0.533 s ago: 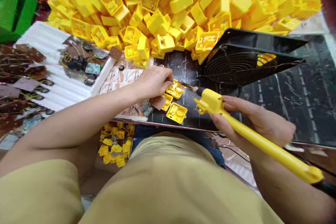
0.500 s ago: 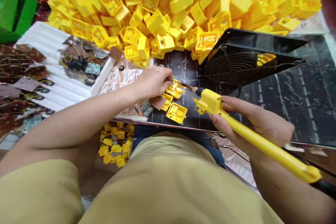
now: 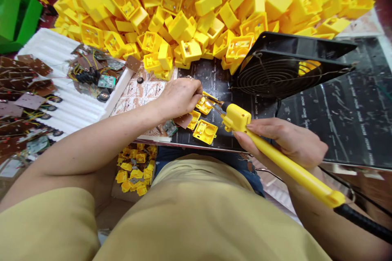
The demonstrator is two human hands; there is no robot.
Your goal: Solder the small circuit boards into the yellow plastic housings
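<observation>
My right hand is wrapped round a yellow soldering iron, with a black cable at its rear end. The iron's tip and a thin feed tube beside it reach a small open yellow plastic case. My left hand is closed in a pinch at this case's left edge; its fingertips hide what they hold. Nearer me lies another open yellow case, with a round speaker grille and metal contacts inside. A brown circuit board lies beside it, under my left wrist, and a green circuit board is further left.
A large pile of yellow cases covers the back. A black fan stands tilted at the right on the black bench mat. White foam trays and wired circuit boards are at the left; a box of yellow parts sits below the bench edge.
My right hand and the soldering iron have moved left, bringing the tip further over the upper yellow case. The left hand stays at nearly the same spot.
</observation>
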